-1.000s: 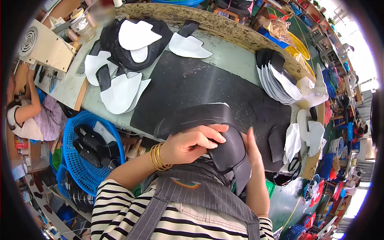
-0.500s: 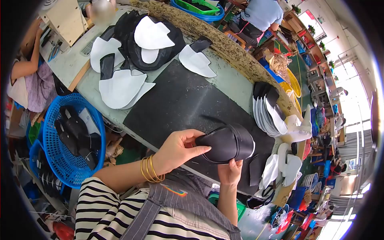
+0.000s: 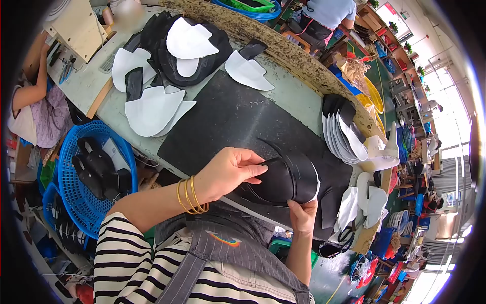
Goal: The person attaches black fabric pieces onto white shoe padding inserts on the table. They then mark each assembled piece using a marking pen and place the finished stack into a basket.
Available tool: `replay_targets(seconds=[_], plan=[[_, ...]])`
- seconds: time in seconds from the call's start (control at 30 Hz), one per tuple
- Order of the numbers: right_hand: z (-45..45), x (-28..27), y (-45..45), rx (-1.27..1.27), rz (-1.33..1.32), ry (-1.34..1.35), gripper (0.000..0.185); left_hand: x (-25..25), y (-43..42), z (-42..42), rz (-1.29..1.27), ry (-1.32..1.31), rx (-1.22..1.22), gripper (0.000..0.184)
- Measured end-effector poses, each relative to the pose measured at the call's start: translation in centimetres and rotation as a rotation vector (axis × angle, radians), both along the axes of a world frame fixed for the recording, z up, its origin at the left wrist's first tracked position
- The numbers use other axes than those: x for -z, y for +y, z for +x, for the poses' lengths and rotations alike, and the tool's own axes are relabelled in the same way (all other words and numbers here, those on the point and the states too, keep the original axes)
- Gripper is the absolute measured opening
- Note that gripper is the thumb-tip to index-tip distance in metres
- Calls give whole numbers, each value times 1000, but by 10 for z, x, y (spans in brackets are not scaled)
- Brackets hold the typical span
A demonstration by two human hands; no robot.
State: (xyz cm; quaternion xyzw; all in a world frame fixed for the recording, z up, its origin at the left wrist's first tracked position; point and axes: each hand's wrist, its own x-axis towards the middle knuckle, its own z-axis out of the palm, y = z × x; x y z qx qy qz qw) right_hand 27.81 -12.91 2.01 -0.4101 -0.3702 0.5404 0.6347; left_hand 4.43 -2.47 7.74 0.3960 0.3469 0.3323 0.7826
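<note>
A rounded black leather piece with a band across it and a white edge on its right side is held up over the dark mat. My left hand, with gold bangles at the wrist, pinches its left edge between thumb and fingers. From below, my right hand grips its lower right edge, thumb in front; the other fingers are partly hidden behind the piece. A thin black strip sticks up from the piece's top.
White and black cut pieces lie at the table's left. A fanned stack stands right, near white pieces. A blue basket holds black items. A co-worker's arm is at far left; another person sits beyond.
Since a second ago the black piece has been turned, so its smooth rounded face now shows. My right hand has moved from its right side to beneath its lower edge. The view has shifted.
</note>
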Motion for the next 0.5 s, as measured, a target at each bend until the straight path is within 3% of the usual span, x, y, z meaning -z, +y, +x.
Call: replay_targets(seconds=[0.2,0.23,0.33,0.47,0.5], plan=[[-16,0,-7,-17,30,-32,58,0,2,7,186,366,-61,23],[-19,-1,-6,-5,33,-2,58,7,7,9,92,324,-56,29],[-22,-2,1,117,0,127,58,16,12,5,-91,-131,-11,31],[-9,6,-1,145,-44,124,60,13,8,4,-77,-135,5,37],[-10,7,-1,145,-44,104,61,11,5,7,-23,-37,-29,31]])
